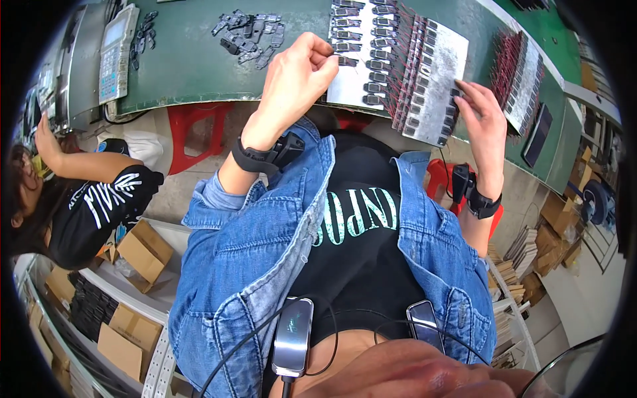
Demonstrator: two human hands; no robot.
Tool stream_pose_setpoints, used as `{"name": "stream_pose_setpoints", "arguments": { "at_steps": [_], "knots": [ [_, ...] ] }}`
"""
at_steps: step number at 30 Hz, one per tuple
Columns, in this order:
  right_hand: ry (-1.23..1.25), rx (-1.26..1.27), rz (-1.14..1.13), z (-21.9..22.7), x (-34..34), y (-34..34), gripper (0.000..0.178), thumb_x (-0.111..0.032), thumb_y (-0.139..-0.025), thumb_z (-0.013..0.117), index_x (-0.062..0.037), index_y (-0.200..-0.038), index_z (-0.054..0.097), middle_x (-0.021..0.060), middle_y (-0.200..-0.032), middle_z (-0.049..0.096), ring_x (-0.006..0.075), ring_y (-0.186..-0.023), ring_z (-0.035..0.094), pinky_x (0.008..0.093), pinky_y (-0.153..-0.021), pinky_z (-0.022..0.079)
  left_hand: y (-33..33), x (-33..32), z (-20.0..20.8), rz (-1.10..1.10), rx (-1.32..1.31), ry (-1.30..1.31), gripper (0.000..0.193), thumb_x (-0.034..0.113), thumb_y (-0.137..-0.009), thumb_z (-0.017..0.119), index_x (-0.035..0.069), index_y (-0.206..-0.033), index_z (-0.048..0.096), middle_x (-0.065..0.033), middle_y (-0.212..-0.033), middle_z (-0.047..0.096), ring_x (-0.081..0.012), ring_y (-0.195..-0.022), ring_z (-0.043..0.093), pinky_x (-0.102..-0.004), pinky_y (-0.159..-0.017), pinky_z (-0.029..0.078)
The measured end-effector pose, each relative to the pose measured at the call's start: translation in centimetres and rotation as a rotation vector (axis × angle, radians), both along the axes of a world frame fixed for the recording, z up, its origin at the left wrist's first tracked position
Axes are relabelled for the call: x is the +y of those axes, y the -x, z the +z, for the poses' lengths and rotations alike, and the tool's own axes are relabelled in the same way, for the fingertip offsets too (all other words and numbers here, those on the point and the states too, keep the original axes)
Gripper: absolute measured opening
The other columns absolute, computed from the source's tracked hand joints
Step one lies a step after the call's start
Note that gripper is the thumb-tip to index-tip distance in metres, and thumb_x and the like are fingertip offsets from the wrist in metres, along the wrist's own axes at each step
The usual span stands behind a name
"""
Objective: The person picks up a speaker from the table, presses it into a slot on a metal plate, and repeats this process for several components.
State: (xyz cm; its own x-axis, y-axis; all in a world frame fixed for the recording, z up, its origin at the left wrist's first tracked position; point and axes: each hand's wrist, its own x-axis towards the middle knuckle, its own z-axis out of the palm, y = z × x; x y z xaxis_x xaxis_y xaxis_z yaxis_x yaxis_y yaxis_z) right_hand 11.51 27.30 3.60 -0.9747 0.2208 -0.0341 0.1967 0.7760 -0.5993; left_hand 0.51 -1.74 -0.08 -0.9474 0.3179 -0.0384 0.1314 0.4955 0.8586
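Your work looks partway along, judging by the layout on the desk [179,73]. On the white board [346,89] in front of you, black parts stand in 2 columns. The right column [377,65] runs down near the board's lower edge; the left column [346,34] ends beside your left hand [300,71], with bare board below it, so that stretch seems unfilled. Your left thumb and index finger are drawn close together at the end of the lowest part there; you may be pinching it, but I cannot tell.

Your right hand [486,118] reaches the right edge of the grey plate [448,56], fingers narrow, tips by the dark pieces [452,109] there; whether they hold 1 is unclear. Red wires [402,61] lie between the right column and that plate.

A loose pile of black parts [251,38] lies beyond your left hand, apparently not yet placed. Farther right, another plate [529,74] with red wires looks already populated.
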Motion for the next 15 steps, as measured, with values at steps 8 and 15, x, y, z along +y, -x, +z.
{"name": "stream_pose_setpoints", "arguments": {
  "at_steps": [8, 15],
  "knots": [
    [0.09, -0.029, 0.017, -0.9, 1.5, -0.2, 0.018, -0.006, -0.09, 0.066, 0.0007, -0.107, 0.064, 0.0052, -0.101, 0.065, 0.0106, -0.093, 0.061, 0.0264, -0.08, 0.05, 0.1, -1.2, 0.1, 0.075, 0.208, 0.063, 0.019, 0.02, -0.086, 0.07, 0.003, -0.093, 0.065, -0.0109, -0.079, 0.069, -0.0278, -0.072, 0.069, -0.0376, -0.065, 0.054],
    [0.237, -0.023, -0.108, -0.6, 1.2, -0.1, 0.016, -0.007, -0.094, 0.065, 0.0003, -0.107, 0.062, 0.0027, -0.098, 0.064, 0.0104, -0.089, 0.062, 0.0246, -0.082, 0.049, 1.4, -3.8, -0.8, 0.227, 0.613, 0.571, 0.015, 0.02, -0.085, 0.072, 0.008, -0.091, 0.066, -0.0075, -0.089, 0.065, -0.0273, -0.08, 0.066, -0.0393, -0.065, 0.054]
  ]
}}
